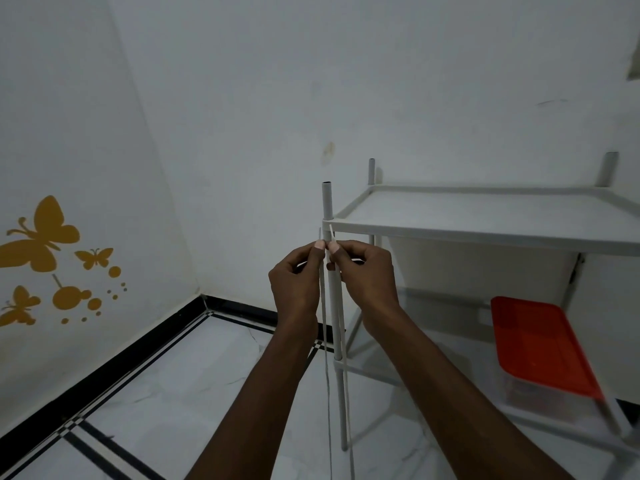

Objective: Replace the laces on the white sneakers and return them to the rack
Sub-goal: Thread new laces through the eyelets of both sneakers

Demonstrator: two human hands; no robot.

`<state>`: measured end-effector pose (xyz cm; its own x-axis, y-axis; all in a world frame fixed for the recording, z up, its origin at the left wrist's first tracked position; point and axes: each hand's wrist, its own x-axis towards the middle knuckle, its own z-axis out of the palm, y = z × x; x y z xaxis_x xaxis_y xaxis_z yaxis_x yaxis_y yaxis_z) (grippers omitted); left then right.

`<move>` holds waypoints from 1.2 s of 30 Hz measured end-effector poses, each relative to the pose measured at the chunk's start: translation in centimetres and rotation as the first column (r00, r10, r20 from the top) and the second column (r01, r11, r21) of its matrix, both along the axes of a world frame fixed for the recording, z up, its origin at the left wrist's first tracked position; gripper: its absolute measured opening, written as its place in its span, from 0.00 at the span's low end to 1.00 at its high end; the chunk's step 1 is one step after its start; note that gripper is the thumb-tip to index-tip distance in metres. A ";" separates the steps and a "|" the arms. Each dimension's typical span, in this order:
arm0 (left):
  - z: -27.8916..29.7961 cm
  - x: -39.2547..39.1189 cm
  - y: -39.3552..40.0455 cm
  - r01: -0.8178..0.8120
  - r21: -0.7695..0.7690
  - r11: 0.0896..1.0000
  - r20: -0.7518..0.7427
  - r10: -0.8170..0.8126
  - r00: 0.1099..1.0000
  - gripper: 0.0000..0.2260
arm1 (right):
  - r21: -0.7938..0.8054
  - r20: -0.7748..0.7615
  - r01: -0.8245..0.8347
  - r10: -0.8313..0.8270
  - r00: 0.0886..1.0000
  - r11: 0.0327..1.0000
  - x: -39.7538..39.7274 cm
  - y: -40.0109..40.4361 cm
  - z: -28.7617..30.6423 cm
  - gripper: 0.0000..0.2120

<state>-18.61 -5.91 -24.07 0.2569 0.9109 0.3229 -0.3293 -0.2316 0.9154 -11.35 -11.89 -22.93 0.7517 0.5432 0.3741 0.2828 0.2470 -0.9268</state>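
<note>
Both hands are raised side by side in front of the rack's front-left post [327, 202]. My left hand [297, 275] pinches one end of a thin pale lace [327, 375] between thumb and finger, its tip sticking up. My right hand [367, 271] pinches the other lace end, whose tip also points up. Both strands hang straight down between my forearms and leave the bottom of the view. The white metal rack [485, 233] stands at the right with a bare top shelf. No sneakers are in view.
A clear plastic box with a red lid [540, 344] sits on the rack's lower shelf. White walls meet in a corner at the left, with yellow butterfly stickers [41, 237]. The floor is pale marble tile with a black border [145, 355].
</note>
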 end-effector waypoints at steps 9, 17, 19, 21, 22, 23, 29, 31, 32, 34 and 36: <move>-3.6 -1.0 -0.1 -0.010 0.060 0.998 -0.057 0.014 0.998 0.07 | -0.059 0.042 -0.072 0.074 0.996 0.996 0.1 -0.8 -3.6 0.09; -24.1 -5.1 -0.7 -0.060 -0.117 0.991 -0.384 0.011 0.923 0.08 | -0.424 -0.058 -0.219 0.215 0.975 0.879 -0.6 -3.9 -24.2 0.04; -30.0 -6.3 -1.1 -0.078 -0.178 0.981 -0.466 -0.014 0.885 0.07 | -0.503 -0.098 -0.242 0.224 0.970 0.829 -1.1 -5.1 -29.8 0.04; -34.9 -7.7 -1.8 -0.109 -0.213 0.971 -0.534 -0.022 0.845 0.07 | -0.571 -0.125 -0.259 0.230 0.965 0.779 -1.9 -6.4 -34.3 0.04; -36.9 -8.1 -2.1 -0.119 -0.230 0.966 -0.561 -0.031 0.827 0.06 | -0.605 -0.132 -0.278 0.250 0.959 0.746 -2.2 -6.8 -36.1 0.02; -39.0 -8.7 -2.7 -0.135 -0.246 0.960 -0.594 -0.039 0.803 0.06 | -0.640 -0.134 -0.297 0.278 0.951 0.709 -2.7 -7.2 -38.3 0.02; -43.8 -10.9 -6.1 -0.253 -0.239 0.938 -0.749 -0.012 0.663 0.32 | -0.747 -0.021 -0.233 0.328 0.944 0.622 -4.1 -8.5 -44.1 0.10; -44.2 -11.5 -7.9 -0.236 -0.172 0.956 -0.774 0.017 0.633 0.25 | -0.766 0.005 -0.209 0.331 0.944 0.608 -4.4 -8.7 -44.7 0.07; -44.6 -11.8 -8.9 -0.196 -0.162 0.967 -0.785 -0.006 0.620 0.20 | -0.777 0.009 -0.202 0.333 0.943 0.596 -4.6 -8.9 -44.9 0.04; -45.3 -12.3 -10.4 -0.082 -0.152 0.985 -0.785 -0.070 0.616 0.16 | -0.786 0.033 -0.183 0.336 0.941 0.591 -4.9 -9.2 -45.0 0.03; -46.0 -12.5 -10.9 -0.022 -0.116 0.993 -0.795 -0.080 0.601 0.15 | -0.774 0.059 -0.177 0.347 0.936 0.608 -5.1 -9.2 -45.0 0.04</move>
